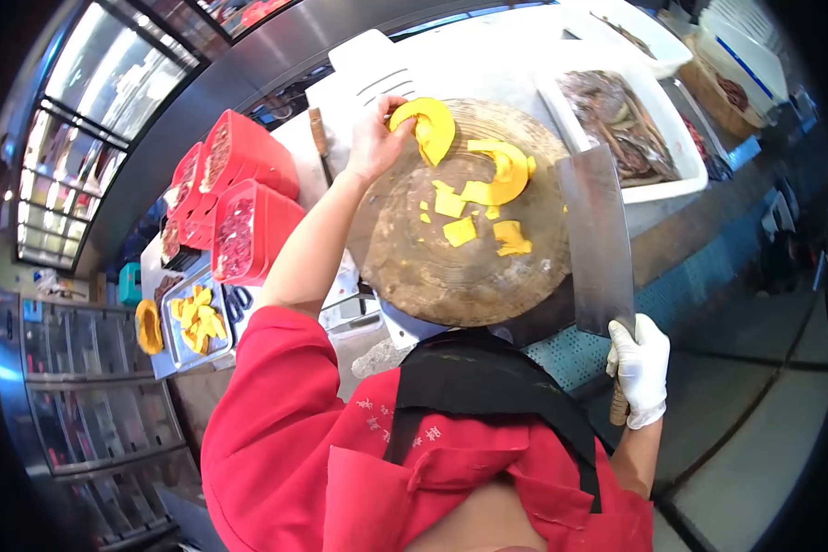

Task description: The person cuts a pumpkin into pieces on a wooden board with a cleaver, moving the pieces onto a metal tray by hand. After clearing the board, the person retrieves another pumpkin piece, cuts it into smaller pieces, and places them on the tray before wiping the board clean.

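A: What lay around the round chopping block [432,281]?

B: Red containers [281,166] stood to its left, beyond the left forearm, which crossed in front of one. The metal tray [219,346] of yellow pieces sat near them, with a larger yellow piece [149,327] beside it. A white tub [692,177] stood to the right.

A: Anything in the way?

B: The cleaver [598,244] covered part of the block's right edge and the tub's near corner from view.

A: And the hands?

B: The left hand [373,147] pinched one curved yellow slice [437,129] between thumb and fingers, at the block's far left edge. The gloved right hand [641,363] was closed round the cleaver's handle.

A: How many of each?

B: One cleaver, one block, at least three red containers. On the wood lay one other curved slice [506,182], three chunks [459,232] and several small scraps [424,218].
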The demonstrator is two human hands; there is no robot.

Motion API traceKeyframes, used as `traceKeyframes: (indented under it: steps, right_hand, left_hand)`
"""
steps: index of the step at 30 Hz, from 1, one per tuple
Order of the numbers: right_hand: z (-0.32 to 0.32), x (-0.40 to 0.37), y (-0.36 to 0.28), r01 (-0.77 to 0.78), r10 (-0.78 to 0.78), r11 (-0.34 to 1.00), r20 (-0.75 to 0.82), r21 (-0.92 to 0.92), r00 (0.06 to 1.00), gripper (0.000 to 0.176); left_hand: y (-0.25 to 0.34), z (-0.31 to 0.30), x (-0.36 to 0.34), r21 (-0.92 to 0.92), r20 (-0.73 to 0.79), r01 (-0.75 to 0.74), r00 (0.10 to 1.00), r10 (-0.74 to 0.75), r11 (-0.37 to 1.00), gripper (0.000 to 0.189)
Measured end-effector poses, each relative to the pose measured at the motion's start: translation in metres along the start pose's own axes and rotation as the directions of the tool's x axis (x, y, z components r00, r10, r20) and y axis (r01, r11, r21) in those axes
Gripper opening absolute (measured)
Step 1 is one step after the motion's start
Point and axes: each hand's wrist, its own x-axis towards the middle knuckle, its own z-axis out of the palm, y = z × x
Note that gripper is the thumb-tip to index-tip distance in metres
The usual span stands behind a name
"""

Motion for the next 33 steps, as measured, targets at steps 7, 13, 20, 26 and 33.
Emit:
traceKeyframes:
  steps: [7,13,20,26,33]
  right_hand:
    - [0.063,0.031,-0.040,0.185,-0.202,0.978,0.246,0.093,0.948,0.004]
    - [0.134,0.053,-0.059,0.586,-0.495,0.808,0.467,-0.063,0.733,0.008]
    - [0.157,0.066,-0.057,0.410,-0.313,0.905,0.473,-0.116,0.824,0.015]
    - [0.171,0.070,-0.051,0.789,-0.666,0.543,0.424,-0.289,0.614,0.015]
    - [0.170,0.069,-0.083,0.869,-0.720,0.412,0.487,-0.273,0.495,0.015]
  left_hand:
    - [0.025,-0.024,-0.097,-0.091,-0.263,0.654,0.712,-0.651,0.751,0.025]
    - [0.025,0.004,-0.150,-0.202,-0.343,0.721,0.582,-0.737,0.663,0.035]
    - [0.050,-0.005,-0.180,-0.446,-0.110,0.738,0.517,-0.849,0.507,0.051]
    - [0.066,-0.008,-0.169,-0.684,0.237,0.710,0.433,-0.870,0.168,0.045]
    - [0.062,-0.012,-0.171,-0.586,0.136,0.739,0.494,-0.858,0.332,0.042]
